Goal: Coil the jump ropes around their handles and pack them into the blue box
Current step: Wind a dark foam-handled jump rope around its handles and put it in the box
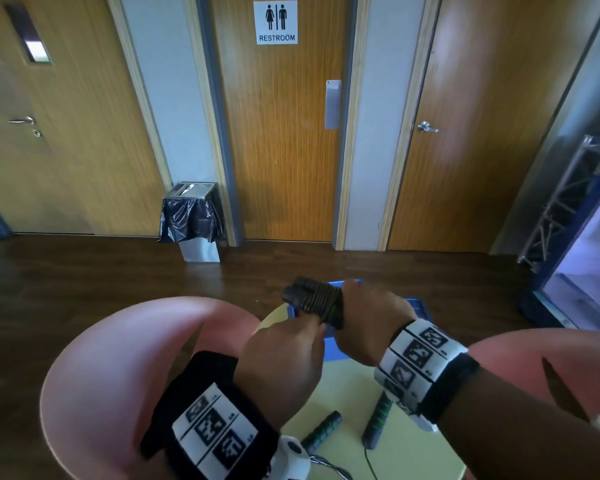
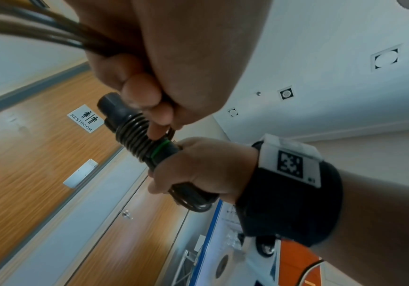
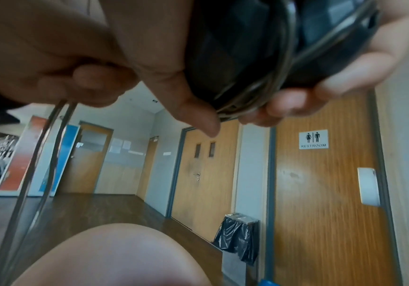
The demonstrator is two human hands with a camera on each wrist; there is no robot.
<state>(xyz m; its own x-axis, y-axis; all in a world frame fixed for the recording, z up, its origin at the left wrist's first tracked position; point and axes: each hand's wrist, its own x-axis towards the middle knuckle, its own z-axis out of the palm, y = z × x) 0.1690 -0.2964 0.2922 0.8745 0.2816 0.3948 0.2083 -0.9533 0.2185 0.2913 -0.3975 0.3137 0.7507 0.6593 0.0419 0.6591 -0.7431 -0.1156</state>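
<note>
Head view looking down at hands, both wrist views close, upward, all 3 sharing restroom door [image 1: 281, 133]

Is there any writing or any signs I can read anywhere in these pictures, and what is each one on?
"RESTROOM", under two pictogram figures: on the white sign on the middle wooden door.
Black-and-white square code patterns, no words: on the wrist bands.
Tiny marks beside those codes: too small to read.
Papers on the far wall in the right wrist view: blurred, unreadable.
Jump rope handles on the table: no lettering visible.
</note>
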